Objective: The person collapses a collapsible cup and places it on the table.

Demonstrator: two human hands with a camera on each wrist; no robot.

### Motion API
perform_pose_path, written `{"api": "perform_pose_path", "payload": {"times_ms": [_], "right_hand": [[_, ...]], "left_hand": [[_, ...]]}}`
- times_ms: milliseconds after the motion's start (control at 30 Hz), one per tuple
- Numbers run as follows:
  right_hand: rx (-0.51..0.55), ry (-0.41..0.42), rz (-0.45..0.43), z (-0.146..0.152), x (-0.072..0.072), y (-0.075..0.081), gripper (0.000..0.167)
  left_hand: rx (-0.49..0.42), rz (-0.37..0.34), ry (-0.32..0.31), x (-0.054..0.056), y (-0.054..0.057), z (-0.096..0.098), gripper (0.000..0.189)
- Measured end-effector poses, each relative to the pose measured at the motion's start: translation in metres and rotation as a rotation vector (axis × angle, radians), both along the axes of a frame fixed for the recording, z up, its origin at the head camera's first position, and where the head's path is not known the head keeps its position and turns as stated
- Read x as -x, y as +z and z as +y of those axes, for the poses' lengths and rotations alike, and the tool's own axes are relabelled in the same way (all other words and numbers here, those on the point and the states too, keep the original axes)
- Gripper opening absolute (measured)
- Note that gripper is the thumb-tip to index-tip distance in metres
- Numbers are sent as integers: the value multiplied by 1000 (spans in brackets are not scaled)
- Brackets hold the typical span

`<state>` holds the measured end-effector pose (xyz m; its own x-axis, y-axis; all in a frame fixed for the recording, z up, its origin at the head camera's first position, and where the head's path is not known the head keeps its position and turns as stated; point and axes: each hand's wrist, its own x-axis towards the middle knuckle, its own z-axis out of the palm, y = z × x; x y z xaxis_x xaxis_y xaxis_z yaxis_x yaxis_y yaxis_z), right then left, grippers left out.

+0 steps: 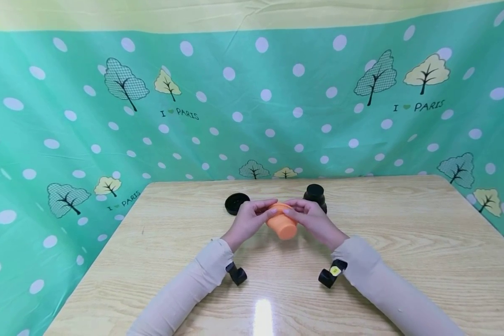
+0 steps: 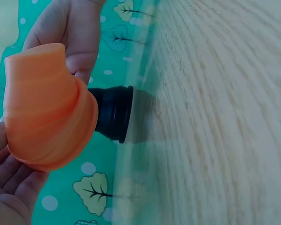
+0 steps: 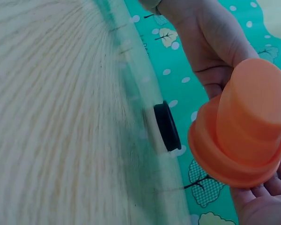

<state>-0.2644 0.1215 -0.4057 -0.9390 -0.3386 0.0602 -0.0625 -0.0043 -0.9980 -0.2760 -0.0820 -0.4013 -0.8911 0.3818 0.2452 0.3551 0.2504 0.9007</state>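
Observation:
An orange, soft-looking collapsible cup (image 1: 286, 228) is held above the table, tilted with its round base toward me. My left hand (image 1: 249, 219) pinches its rim from the left, thumb on the near side. On the other side my right hand (image 1: 315, 219) grips the rim likewise. The cup (image 2: 42, 108) shows twisted folds in the left wrist view; its base (image 3: 262, 91) faces the camera in the right wrist view. Behind the right hand stands a black stepped piece (image 1: 315, 193), partly hidden. A shallow black round lid (image 1: 236, 203) lies beyond the left hand.
Light wood-grain table (image 1: 172, 261) lies under everything. A green dotted curtain (image 1: 218, 93) with printed trees hangs behind and to the sides. Black wrist cameras (image 1: 237, 274) hang below both sleeves.

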Motion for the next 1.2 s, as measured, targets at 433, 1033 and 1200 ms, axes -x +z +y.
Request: {"api": "perform_pose_path", "payload": {"times_ms": [433, 1033, 1200], "right_hand": [[-9, 12, 4, -3, -2, 2, 43], [397, -18, -157, -3, -2, 4, 44], [369, -32, -149, -4, -1, 2, 52]], "left_hand": [[30, -15, -32, -13, 21, 0, 35], [-112, -108, -43, -16, 31, 0, 36], [-117, -116, -40, -10, 24, -1, 35]]}}
